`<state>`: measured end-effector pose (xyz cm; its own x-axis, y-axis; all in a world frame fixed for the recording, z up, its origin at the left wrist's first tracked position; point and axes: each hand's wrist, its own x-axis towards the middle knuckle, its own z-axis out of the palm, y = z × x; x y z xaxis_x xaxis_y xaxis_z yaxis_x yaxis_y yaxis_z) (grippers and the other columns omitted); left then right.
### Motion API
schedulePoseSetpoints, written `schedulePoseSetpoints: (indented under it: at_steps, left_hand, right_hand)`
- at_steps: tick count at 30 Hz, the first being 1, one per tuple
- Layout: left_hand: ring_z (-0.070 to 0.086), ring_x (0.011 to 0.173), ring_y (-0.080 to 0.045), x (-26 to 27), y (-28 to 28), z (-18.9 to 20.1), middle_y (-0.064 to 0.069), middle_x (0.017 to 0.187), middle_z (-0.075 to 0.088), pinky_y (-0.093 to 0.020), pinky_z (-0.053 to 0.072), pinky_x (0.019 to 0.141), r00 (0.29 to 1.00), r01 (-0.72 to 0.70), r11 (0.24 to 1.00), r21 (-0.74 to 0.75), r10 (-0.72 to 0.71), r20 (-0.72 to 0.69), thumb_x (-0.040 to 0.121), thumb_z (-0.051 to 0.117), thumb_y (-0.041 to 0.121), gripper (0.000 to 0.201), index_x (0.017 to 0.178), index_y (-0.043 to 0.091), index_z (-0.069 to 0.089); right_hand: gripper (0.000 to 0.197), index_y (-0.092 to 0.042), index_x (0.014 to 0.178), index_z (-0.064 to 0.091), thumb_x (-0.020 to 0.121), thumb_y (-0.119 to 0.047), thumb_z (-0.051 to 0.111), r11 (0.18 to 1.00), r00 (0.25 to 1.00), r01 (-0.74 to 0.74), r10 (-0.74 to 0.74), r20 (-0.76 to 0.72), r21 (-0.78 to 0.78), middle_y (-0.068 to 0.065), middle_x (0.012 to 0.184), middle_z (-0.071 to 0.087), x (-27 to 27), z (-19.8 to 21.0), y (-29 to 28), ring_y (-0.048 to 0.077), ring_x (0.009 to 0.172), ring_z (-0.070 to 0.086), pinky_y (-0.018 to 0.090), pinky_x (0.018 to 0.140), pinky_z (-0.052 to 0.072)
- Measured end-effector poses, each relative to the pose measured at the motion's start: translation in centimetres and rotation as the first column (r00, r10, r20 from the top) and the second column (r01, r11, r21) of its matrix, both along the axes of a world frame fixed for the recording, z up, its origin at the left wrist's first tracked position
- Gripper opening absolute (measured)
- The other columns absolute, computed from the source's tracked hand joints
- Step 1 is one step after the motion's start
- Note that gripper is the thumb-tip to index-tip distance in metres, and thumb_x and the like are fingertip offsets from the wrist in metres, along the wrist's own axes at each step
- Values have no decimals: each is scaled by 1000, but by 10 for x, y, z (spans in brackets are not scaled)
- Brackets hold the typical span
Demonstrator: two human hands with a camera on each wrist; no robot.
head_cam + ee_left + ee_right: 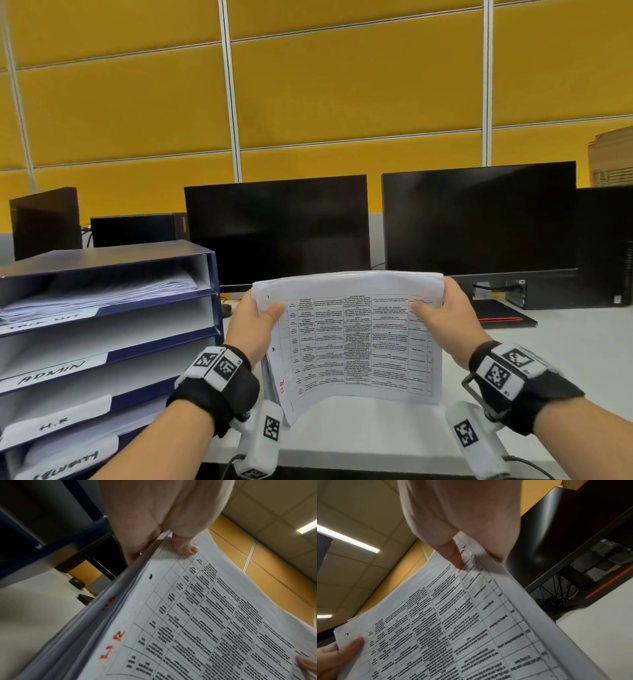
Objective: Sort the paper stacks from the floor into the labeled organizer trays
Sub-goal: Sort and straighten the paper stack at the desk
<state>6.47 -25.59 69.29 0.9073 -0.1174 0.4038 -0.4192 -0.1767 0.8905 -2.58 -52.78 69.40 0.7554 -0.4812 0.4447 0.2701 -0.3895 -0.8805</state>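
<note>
I hold a thick paper stack (pixel 352 339) upright above the white desk, its top sheet a printed table with red handwriting near the lower left corner. My left hand (pixel 255 318) grips its left edge, thumb on the front and fingers behind. On the opposite edge my right hand (pixel 442 315) grips the same way. The wrist views show the stack (pixel 197 622) (pixel 453 622) close up, with each thumb pressed on the sheet. The blue organizer (pixel 212 274) stands at the left, its trays labeled ADMIN (pixel 51 371) and H.R (pixel 54 426); the top tray holds papers.
Two dark monitors (pixel 277 226) (pixel 479 219) stand behind the stack. A black computer case (pixel 606 246) is at the right and a dark flat pad with a red edge (pixel 503 313) lies near it. Yellow partition panels (pixel 342 85) back the desk.
</note>
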Motion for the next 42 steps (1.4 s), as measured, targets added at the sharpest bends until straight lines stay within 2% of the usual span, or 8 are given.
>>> schedulePoseSetpoints:
  at_steps: [7, 12, 15, 20, 24, 28, 35, 42]
  left_hand:
    - [62, 104, -25, -5, -1, 1, -3, 112, 65, -49, 53, 89, 997, -72, 995, -72, 72, -2, 94, 56, 16, 27, 121, 23, 53]
    - [64, 102, -23, -10, -5, 6, -2, 109, 66, -46, 54, 87, 995, -91, 990, -105, 93, 19, 94, 56, 14, 23, 115, 25, 55]
    - [64, 101, -22, -15, -9, 14, -1, 107, 67, -47, 53, 89, 995, -78, 993, -89, 83, 52, 94, 56, 12, 22, 110, 26, 56]
    - [64, 94, -18, -24, -13, 32, 3, 99, 67, -42, 55, 83, 983, -53, 999, -10, 54, 174, 92, 57, 10, 18, 103, 25, 58]
    - [62, 95, -19, -26, -10, 41, 2, 104, 61, -44, 56, 83, 980, -82, 996, 46, 72, 187, 91, 60, 19, 22, 110, 23, 49]
    - [61, 97, -17, -19, -2, 38, 7, 111, 54, -44, 54, 87, 978, -151, 986, 72, 138, 158, 78, 77, 29, 66, 129, 27, 35]
    - [59, 100, -17, -15, -1, 33, 4, 118, 52, -38, 53, 87, 964, -237, 906, -351, 263, 29, 65, 85, 38, 94, 140, 24, 31]
    - [72, 89, -29, -23, -22, 39, -9, 101, 74, -57, 56, 76, 977, 130, 830, -542, -201, -74, 68, 69, 50, 54, 111, 19, 64]
  right_hand:
    - [63, -27, 129, 35, 81, -6, 70, 949, 996, 54, -72, -46, -310, -7, 114, 45, -7, 14, -4, 16, 100, 54, 26, 66, 57]
    - [52, -41, 124, 44, 77, -40, 66, 471, 935, 104, -347, -76, -876, -12, 115, 45, -8, 46, 6, 15, 112, 45, 44, 105, 33]
    - [62, -40, 133, 40, 76, -55, 60, 360, 944, -3, -307, -122, -933, -12, 129, 46, -3, 67, 21, 15, 127, 38, 49, 113, 14]
    - [27, -32, 109, 60, 83, -36, 66, 459, 939, -153, -209, -274, -875, -8, 102, 64, 1, 87, 57, 17, 99, 61, 38, 87, 51]
    - [10, -29, 94, 64, 84, -25, 64, 526, 944, -80, -232, -233, -846, -4, 88, 64, 2, 79, 62, 20, 88, 63, 41, 81, 54]
    - [11, -29, 89, 66, 85, -19, 66, 693, 964, -18, -178, -196, -721, -4, 86, 65, -4, 82, 48, 17, 85, 63, 41, 81, 54]
    - [12, -13, 99, 66, 88, -9, 63, 947, 968, -229, 197, -157, -224, 9, 90, 74, -27, 76, 15, 19, 77, 73, 33, 65, 60]
    - [16, -15, 104, 64, 89, -11, 61, 970, 967, -243, 239, -90, -35, 8, 93, 74, -25, 47, 3, 23, 81, 73, 42, 70, 60]
